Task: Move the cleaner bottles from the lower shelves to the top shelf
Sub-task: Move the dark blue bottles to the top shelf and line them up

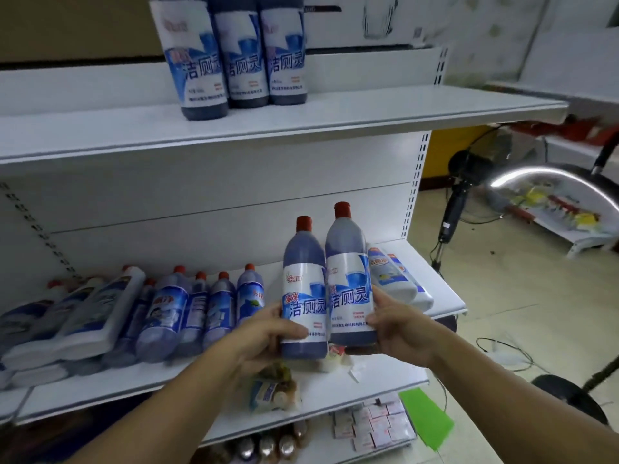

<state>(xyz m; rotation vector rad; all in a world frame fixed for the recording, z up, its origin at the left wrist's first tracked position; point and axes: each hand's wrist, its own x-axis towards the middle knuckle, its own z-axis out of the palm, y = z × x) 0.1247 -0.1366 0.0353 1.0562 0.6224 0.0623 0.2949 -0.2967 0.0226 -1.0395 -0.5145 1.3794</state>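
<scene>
Dead centre, the person holds two blue cleaner bottles with red caps upright and side by side, their labels touching. The left hand [268, 333] comes in from 7 o'clock with its fingers and thumb curled round the lower half of the left bottle [303, 296]. The right hand [398, 326] comes in from 4 o'clock, thumb laid on the label and fingers wrapped behind the base of the right bottle [350, 283], which sits a little higher than its neighbour. Both bottles are off the lower shelf [385, 373], held in front of it and well below the top shelf [368, 108]. Up at 12 o'clock, three matching bottles [243, 55] stand close together on that top shelf. Out at 9 o'clock, a row of blue bottles [187, 313] leans along the lower shelf beside some white ones lying flat. Just past the right bottle, at 3 o'clock, more white bottles [398, 283] lie on their sides. A food packet [271, 390] rests at 6 o'clock under the hands. Off the shelving at 2 o'clock stands a black fan [465, 182].
</scene>
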